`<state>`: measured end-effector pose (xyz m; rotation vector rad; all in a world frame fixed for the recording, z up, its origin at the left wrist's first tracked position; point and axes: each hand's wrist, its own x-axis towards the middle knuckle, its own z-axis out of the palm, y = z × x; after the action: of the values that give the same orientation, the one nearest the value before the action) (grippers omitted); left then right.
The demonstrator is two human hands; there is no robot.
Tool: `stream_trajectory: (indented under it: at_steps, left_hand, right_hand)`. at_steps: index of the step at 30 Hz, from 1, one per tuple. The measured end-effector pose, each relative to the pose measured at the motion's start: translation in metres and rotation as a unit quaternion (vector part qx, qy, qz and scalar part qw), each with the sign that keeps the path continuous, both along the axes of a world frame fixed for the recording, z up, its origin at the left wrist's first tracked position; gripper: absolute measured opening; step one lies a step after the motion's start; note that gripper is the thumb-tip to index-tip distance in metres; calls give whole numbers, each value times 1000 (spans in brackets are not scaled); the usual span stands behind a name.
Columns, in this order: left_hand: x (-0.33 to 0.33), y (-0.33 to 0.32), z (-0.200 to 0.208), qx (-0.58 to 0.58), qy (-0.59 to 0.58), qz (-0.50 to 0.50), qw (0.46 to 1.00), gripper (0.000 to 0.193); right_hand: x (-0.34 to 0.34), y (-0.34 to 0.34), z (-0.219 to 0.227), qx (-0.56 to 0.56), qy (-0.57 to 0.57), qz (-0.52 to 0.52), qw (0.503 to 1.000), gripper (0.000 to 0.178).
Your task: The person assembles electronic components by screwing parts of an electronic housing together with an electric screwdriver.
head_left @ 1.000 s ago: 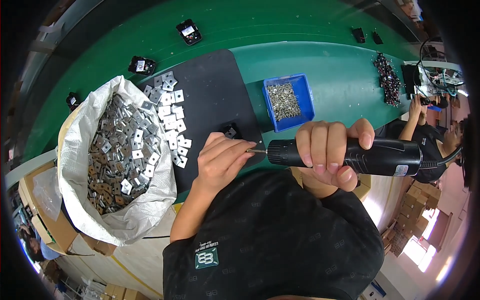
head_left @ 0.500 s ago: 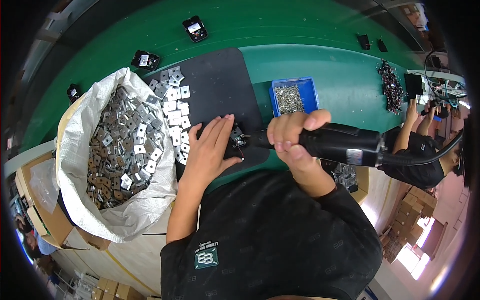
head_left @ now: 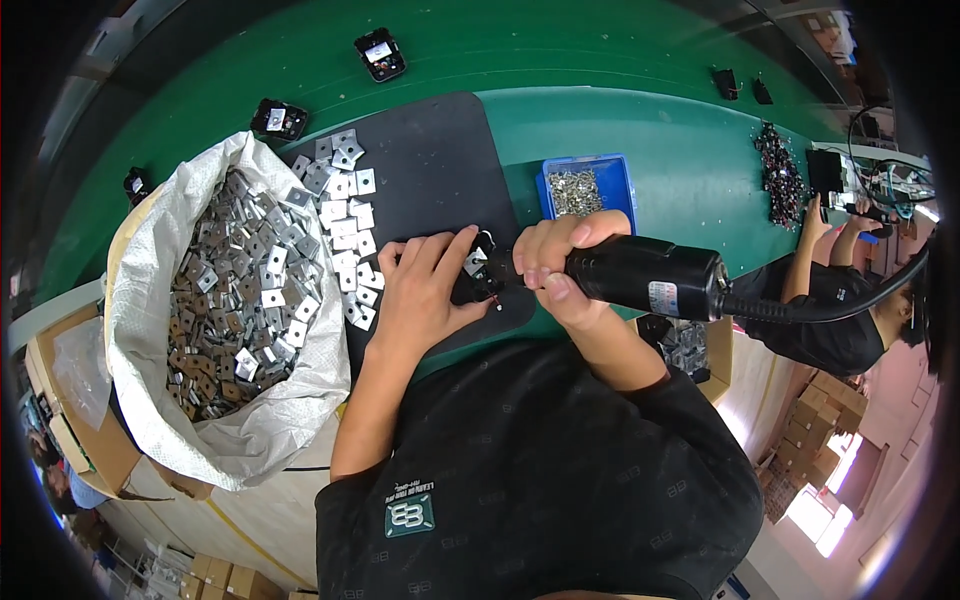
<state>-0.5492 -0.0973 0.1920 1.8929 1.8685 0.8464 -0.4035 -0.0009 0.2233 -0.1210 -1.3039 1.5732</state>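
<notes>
My left hand (head_left: pixel 425 290) curls round a small black housing (head_left: pixel 484 288) on the dark mat, thumb at its near side and fingertips at its far side. Silver metal and a short red wire show in the housing. My right hand (head_left: pixel 568 265) is closed round a thick black electric screwdriver (head_left: pixel 655 280), held almost level, its cable running off to the right. The screwdriver's front end is at the housing, but the tip itself is hidden. Left of my left hand, square metal plates with holes (head_left: pixel 345 240) lie along the mat.
A white woven sack (head_left: pixel 130 340) full of metal plates stands at left. Behind my right hand is a blue tray (head_left: pixel 618 190) of small screws. More black housings (head_left: pixel 380 54) sit on the green strip beyond. A co-worker (head_left: pixel 840 320) is at far right, near a dark pile of parts (head_left: pixel 783 178).
My right hand and the screwdriver have moved left, closer to the housing. The housing sits turned a little differently under my left hand. The housings on the green strip appear slightly farther left.
</notes>
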Motion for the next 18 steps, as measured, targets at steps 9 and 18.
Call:
stream_trajectory:
  at_steps: [9, 18]
  left_hand:
    - [-3, 2, -2, 17, -18, -9, 1000, 76]
    - [-2, 7, 6, 15, -7, -12, 1000, 76]
  right_hand:
    - [-3, -1, 0, 19, -47, 26, 998, 35]
    - [-1, 9, -8, 15, -3, 47, 999, 37]
